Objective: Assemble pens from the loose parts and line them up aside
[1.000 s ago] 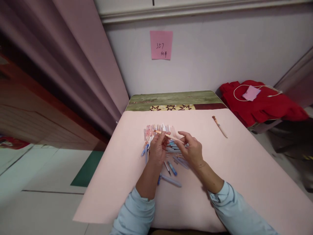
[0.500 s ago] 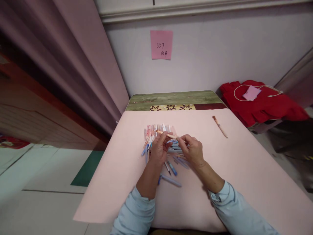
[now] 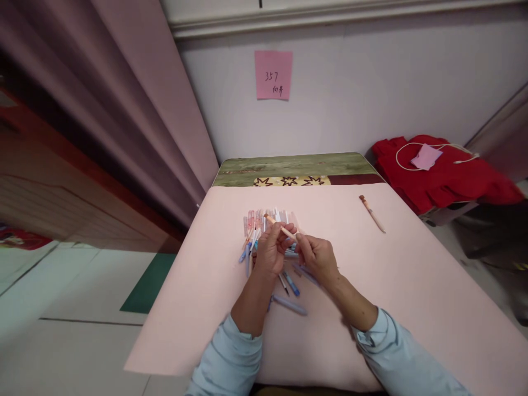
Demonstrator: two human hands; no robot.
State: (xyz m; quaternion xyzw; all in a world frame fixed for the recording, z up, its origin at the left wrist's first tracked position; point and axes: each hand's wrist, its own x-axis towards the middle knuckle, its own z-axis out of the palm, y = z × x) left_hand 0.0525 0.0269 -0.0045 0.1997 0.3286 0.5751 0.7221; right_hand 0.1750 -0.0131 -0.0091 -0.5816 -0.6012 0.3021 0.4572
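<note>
A beige pen (image 3: pixel 286 232) with a brown top is held aslant above the pile, between both hands. My left hand (image 3: pixel 271 250) pinches its middle with the thumb and fingers. At the lower right end, my right hand (image 3: pixel 319 257) has its fingertips closed on the pen's tip. Underneath lie several pens (image 3: pixel 252 220) in pink, white and blue, partly hidden by the hands. A pale blue pen (image 3: pixel 289 305) lies nearer to me, and a darker blue pen (image 3: pixel 291 282) just beyond it.
A similar beige pen (image 3: pixel 372 214) lies alone on the right of the pink-covered table (image 3: pixel 198 308). Beyond the right edge is red cloth (image 3: pixel 449 187) with a white cable and pink notes (image 3: pixel 426 157). A pink note (image 3: pixel 274 75) sticks to the wall behind.
The pen between my hands now tilts more steeply, its brown top higher and its other end lower. My right hand has shifted slightly left and down.
</note>
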